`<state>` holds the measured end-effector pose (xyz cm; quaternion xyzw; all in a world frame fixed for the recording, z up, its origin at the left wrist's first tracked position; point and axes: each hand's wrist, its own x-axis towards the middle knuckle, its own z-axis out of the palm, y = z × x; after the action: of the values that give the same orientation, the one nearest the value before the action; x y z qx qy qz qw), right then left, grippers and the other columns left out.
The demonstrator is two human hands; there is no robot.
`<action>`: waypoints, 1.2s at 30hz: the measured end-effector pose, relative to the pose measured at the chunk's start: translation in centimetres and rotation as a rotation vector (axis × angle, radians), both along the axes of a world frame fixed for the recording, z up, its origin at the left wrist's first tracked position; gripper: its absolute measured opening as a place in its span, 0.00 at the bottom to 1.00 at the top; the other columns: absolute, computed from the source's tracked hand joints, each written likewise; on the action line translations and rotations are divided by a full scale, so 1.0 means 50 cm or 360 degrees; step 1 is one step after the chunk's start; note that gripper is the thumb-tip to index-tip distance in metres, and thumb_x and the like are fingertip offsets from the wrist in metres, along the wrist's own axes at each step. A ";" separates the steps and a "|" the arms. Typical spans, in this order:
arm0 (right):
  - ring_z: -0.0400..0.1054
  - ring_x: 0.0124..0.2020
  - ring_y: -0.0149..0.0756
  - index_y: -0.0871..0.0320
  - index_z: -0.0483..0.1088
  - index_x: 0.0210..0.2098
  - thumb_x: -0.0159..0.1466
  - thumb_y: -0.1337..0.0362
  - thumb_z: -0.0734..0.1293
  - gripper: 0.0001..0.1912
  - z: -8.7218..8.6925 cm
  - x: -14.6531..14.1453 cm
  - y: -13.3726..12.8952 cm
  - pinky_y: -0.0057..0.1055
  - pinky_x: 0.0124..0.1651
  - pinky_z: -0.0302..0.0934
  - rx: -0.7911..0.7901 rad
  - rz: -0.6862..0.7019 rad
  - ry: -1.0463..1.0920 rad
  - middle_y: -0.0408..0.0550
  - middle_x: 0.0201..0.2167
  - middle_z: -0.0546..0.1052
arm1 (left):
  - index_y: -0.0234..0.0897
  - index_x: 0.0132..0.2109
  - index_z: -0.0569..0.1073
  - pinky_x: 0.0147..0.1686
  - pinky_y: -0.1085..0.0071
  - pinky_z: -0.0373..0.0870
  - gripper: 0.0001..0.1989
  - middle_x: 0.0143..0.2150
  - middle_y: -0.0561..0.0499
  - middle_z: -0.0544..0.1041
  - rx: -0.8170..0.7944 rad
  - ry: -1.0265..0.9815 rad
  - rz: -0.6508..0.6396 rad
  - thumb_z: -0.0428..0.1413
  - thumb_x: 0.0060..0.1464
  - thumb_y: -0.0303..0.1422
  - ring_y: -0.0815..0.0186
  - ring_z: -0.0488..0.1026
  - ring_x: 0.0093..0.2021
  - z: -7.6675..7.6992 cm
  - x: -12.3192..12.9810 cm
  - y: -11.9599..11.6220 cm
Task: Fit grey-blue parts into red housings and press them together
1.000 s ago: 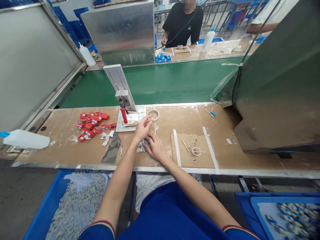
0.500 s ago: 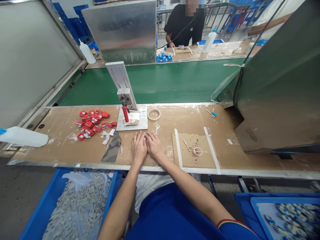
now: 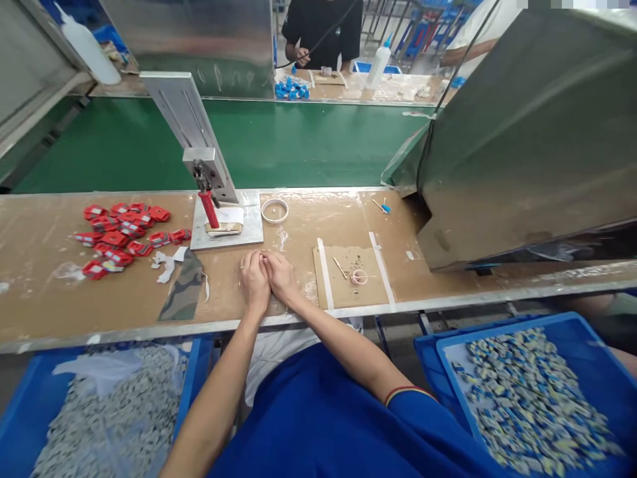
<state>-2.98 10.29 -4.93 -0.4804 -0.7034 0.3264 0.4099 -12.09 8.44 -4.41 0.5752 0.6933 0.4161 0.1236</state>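
My left hand (image 3: 255, 284) and my right hand (image 3: 281, 275) rest side by side near the bench's front edge, touching along the thumbs. Fingers of both are curled in and pressed together; whatever they may hold is hidden beneath them. Just behind stands a press with a red lever handle (image 3: 209, 210) on a metal base plate (image 3: 253, 231). A piece of camouflage cloth (image 3: 184, 289) lies to the left of my left hand, beside torn white scraps (image 3: 166, 265). Right of my right hand is a taped-down cardboard sheet (image 3: 343, 295) bearing a small ring-shaped cup (image 3: 358, 277) and a stick (image 3: 340, 267).
Several red toy cars (image 3: 115, 239) are heaped at the left. A tape roll (image 3: 275, 211) lies by the press. Behind the bench runs a green belt (image 3: 308, 146), with a person (image 3: 323, 30) across it. Blue bins of small parts (image 3: 537, 398) sit below; a metal panel (image 3: 522, 146) bounds the right.
The view has turned to the right and down, so the bench appears shifted left and more of the right bin shows. My hands stay together in nearly the same place on the bench.
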 end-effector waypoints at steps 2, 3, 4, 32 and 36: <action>0.73 0.57 0.38 0.54 0.77 0.52 0.75 0.61 0.56 0.18 0.004 0.006 0.001 0.36 0.65 0.64 -0.0044 -0.0028 0.0082 0.51 0.53 0.81 | 0.36 0.46 0.76 0.59 0.54 0.67 0.16 0.48 0.38 0.79 0.0012 -0.0036 0.0025 0.44 0.69 0.34 0.52 0.73 0.52 0.007 0.012 0.002; 0.74 0.55 0.38 0.54 0.77 0.52 0.75 0.59 0.56 0.19 0.007 0.010 0.001 0.36 0.63 0.65 -0.0063 -0.0034 0.0129 0.51 0.52 0.81 | 0.36 0.45 0.76 0.58 0.54 0.68 0.16 0.48 0.38 0.79 0.0022 -0.0056 0.0044 0.44 0.69 0.34 0.52 0.73 0.52 0.009 0.019 0.003; 0.75 0.54 0.38 0.54 0.77 0.51 0.76 0.58 0.56 0.19 0.010 0.014 0.001 0.36 0.62 0.66 -0.0080 -0.0039 0.0178 0.50 0.51 0.82 | 0.36 0.45 0.76 0.58 0.54 0.68 0.16 0.47 0.38 0.79 0.0034 -0.0080 0.0065 0.43 0.69 0.34 0.52 0.73 0.51 0.010 0.026 0.005; 0.77 0.48 0.42 0.60 0.79 0.42 0.63 0.53 0.61 0.22 0.079 -0.013 0.030 0.41 0.58 0.67 -0.0523 -0.0394 0.1291 0.52 0.45 0.84 | 0.36 0.44 0.83 0.62 0.46 0.71 0.11 0.49 0.42 0.85 0.0374 -0.1922 0.0266 0.62 0.54 0.34 0.52 0.80 0.54 0.058 0.098 0.056; 0.75 0.52 0.38 0.59 0.78 0.45 0.63 0.55 0.62 0.20 0.105 0.002 0.028 0.41 0.66 0.61 -0.0528 -0.0341 0.1334 0.49 0.49 0.82 | 0.35 0.41 0.84 0.62 0.45 0.70 0.09 0.47 0.42 0.85 0.0522 -0.1937 0.0218 0.61 0.53 0.30 0.53 0.81 0.52 0.099 0.111 0.050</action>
<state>-2.90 11.72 0.33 -0.4361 -0.3616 0.5565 0.6078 -6.56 10.96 0.56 0.2016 0.4613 0.7765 0.3790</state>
